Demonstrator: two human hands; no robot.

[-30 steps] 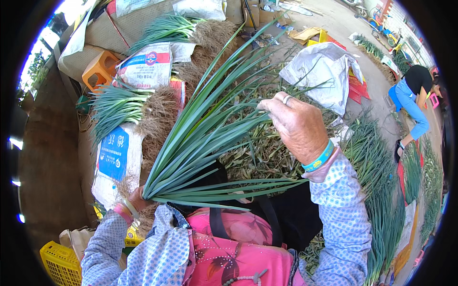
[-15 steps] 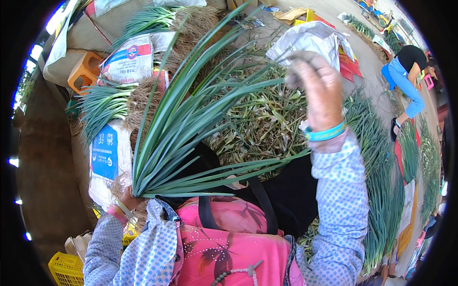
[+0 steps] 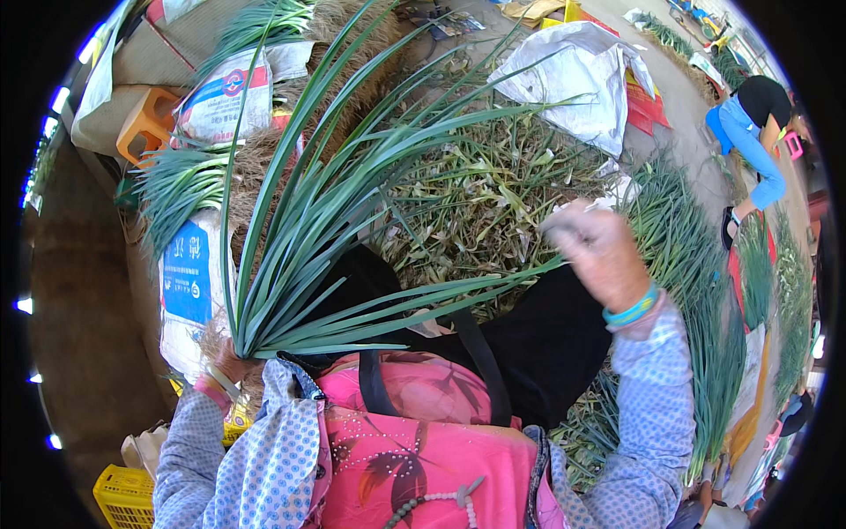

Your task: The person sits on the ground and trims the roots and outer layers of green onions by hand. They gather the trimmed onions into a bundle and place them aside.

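Note:
My left hand (image 3: 231,363) is closed round the base of a bunch of green onions (image 3: 300,291), at the lower left beside my body. The long green leaves fan upward and to the right; their roots are mostly hidden behind my hand and sleeve. Over the right side of the lap my right hand (image 3: 601,251) is raised, its fingers curled together and somewhat blurred. The tips of the lowest leaves end just below those fingers. Whether anything is pinched in them cannot be made out.
A heap of trimmed leaves and peelings (image 3: 476,212) lies ahead. Rooted onion bundles (image 3: 189,189) and printed sacks (image 3: 189,286) stack up at left, by an orange stool (image 3: 148,128). Loose green onions (image 3: 696,317) spread along the right. A person (image 3: 753,132) bends over at far right.
My right hand has moved down and slightly right, away from the upper leaves. The onion bunch in my left hand has shifted a little left, its upper leaves swinging with it.

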